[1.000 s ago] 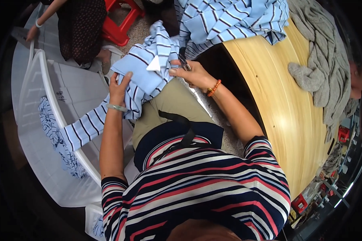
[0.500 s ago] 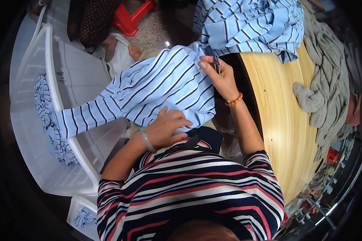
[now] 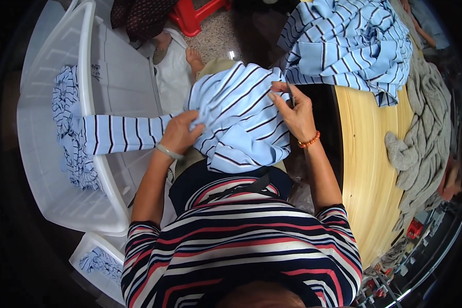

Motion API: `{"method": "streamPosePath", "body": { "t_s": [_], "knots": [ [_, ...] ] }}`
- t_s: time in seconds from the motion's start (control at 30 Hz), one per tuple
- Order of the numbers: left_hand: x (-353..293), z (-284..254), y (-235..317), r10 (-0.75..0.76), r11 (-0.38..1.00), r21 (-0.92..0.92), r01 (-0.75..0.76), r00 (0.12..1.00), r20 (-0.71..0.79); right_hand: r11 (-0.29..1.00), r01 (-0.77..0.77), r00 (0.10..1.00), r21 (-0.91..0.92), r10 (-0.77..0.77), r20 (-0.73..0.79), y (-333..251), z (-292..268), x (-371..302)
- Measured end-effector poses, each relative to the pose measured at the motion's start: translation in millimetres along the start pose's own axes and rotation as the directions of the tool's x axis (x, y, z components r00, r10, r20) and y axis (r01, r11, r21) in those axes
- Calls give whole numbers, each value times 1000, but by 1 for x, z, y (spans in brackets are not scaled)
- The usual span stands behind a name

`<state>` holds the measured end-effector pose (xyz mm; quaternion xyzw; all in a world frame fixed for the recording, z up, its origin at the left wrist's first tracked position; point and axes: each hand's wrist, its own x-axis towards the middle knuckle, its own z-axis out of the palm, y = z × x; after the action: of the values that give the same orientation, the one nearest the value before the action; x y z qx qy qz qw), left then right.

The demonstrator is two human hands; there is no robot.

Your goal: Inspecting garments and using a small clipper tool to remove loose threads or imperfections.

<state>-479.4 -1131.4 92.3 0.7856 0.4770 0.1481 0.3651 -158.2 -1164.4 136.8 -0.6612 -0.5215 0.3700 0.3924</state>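
A light-blue striped shirt (image 3: 241,113) lies bunched over my lap, one sleeve (image 3: 123,134) stretched left over a white bin's rim. My left hand (image 3: 180,132) is closed on the shirt where that sleeve meets the body, fingers curled into the cloth. On the shirt's right side my right hand (image 3: 296,114) has thumb and forefinger close together at the fabric. Small dark thread snips (image 3: 291,96) sit in this hand, their tips largely hidden by the fingers.
At my left stands a large white plastic bin (image 3: 87,56) with striped cloth (image 3: 69,123) by its wall; a smaller bin (image 3: 79,244) is below. The wooden table (image 3: 367,169) at right bears a striped pile (image 3: 351,51) and grey knit cloth (image 3: 426,113). A red stool (image 3: 190,20) and another person's feet are ahead.
My left hand has gone from resting flat on the shirt's near edge to gripping it further up and left. The shirt's near edge has turned over. My right hand still has the snips.
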Motion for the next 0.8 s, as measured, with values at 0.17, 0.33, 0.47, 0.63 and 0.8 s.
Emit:
{"method": "streamPosePath", "body": {
  "t_s": [0.17, 0.33, 0.47, 0.63, 0.8],
  "knots": [
    [-9, -10, 50, 79, 984, -172, -42, 974, 212, 994, 113, 994, -13, -113, -5, -5, -1, 21],
    [-1, -8, -4, 26, 978, 208, -5, 995, -96, 995, 97, 993, -8, -96, 68, -16, 8, 13],
    [20, -27, -13, -84, 996, -44, 75, 954, -289, 992, -24, 908, -120, 72, 412, -24, 3, -27],
    [54, -36, 1, -64, 980, -199, -9, 933, -353, 988, 98, 874, -122, -26, 485, -13, 14, -74],
    [63, -33, 20, -73, 963, -268, -11, 951, -302, 967, -238, 891, 87, 181, 417, -4, -21, -70]
  ]
}}
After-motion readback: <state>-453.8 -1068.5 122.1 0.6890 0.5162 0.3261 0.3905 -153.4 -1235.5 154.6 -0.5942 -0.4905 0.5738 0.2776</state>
